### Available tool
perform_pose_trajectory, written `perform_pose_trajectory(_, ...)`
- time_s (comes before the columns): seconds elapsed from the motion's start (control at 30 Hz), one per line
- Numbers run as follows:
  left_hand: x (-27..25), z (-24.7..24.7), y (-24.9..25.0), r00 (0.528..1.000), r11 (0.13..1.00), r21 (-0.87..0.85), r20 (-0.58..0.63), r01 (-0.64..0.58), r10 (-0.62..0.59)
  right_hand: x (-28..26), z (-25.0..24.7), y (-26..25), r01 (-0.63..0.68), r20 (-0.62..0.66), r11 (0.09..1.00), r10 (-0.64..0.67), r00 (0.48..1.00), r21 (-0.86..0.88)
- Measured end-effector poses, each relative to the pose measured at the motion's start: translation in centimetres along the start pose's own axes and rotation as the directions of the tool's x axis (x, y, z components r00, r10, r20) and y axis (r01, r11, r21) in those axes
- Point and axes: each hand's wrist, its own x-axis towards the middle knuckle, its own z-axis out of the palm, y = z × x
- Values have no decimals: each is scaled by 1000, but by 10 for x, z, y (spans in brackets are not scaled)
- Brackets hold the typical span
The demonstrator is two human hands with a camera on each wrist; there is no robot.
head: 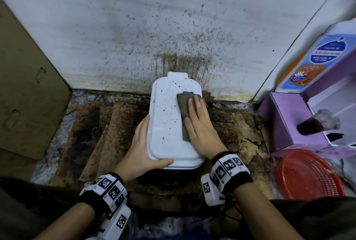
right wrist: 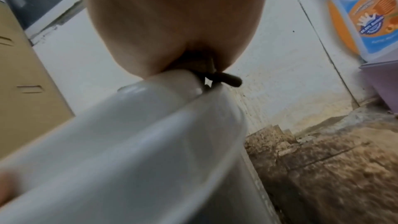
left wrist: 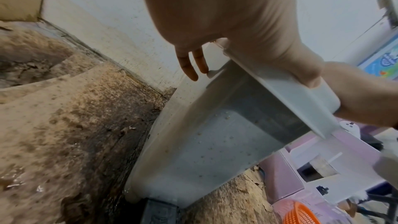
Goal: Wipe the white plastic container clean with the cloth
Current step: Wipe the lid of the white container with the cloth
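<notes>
A white plastic container (head: 167,120) with a lid stands on a stained surface close to the wall, its top speckled with brown spots. A grey-brown cloth (head: 184,108) lies on the right part of the lid. My right hand (head: 200,124) presses flat on the cloth, fingers straight. My left hand (head: 142,143) braces the near left corner, with straight fingers along the left side and the thumb on the near rim. The left wrist view shows the container's spotted side wall (left wrist: 204,142) and my fingers (left wrist: 191,67) beside it. In the right wrist view, a cloth edge (right wrist: 228,79) pokes out under my palm.
A cardboard sheet (head: 25,95) leans at the left. At the right stand a purple box (head: 285,120), a blue and orange wash bottle (head: 312,60) and a red basket (head: 308,174). The splattered wall (head: 173,37) is just behind. Torn, dirty paper sheets (head: 107,124) cover the surface.
</notes>
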Motion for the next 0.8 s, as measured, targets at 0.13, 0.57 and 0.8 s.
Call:
perform_pose_trajectory(0.13,0,0,-1,1000,1000,-10,4,1,-1,2,-3,2,-5,35,995,1,999,96)
perform_pose_trajectory(0.57,-1,1,-1,1000,999,-36,1,16,-16,-48,16,-11,-14,-188,989,43,981,149)
perform_pose_trajectory(0.8,0,0,-1,1000,999,-43,21,19,-18,-14,0,-10,-102,-72,959,125,990,265)
